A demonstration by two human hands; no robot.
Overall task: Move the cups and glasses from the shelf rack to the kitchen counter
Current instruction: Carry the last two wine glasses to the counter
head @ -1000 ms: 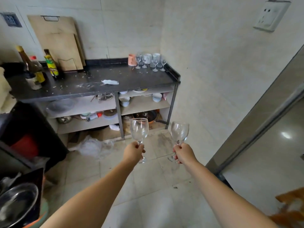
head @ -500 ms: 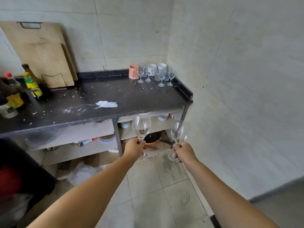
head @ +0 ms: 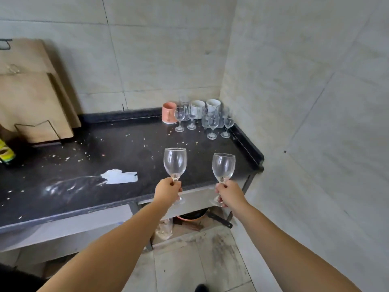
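Stemmed clear glasses (head: 212,125) and ceramic mugs (head: 197,108) are clustered in the dark stone counter's (head: 126,157) back right corner. Wooden cutting boards (head: 31,98) are leaned against the wall at far left. A scrap of white paper (head: 120,177) is laid near the front edge.

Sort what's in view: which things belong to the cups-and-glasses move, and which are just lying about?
Job: wine glass in left hand; wine glass in right hand; pink mug; white mugs; glasses already set down; counter.

Lying about: cutting boards; white scrap; bottle.

This is a home kitchen. The walls (head: 294,60) are tiled, and a dark stone counter (head: 126,157) carries crumbs. Wooden cutting boards (head: 31,98) lean against the wall. Mugs (head: 197,108) and stemmed glasses (head: 212,125) stand in the corner, and a pan (head: 193,216) lies under the counter.
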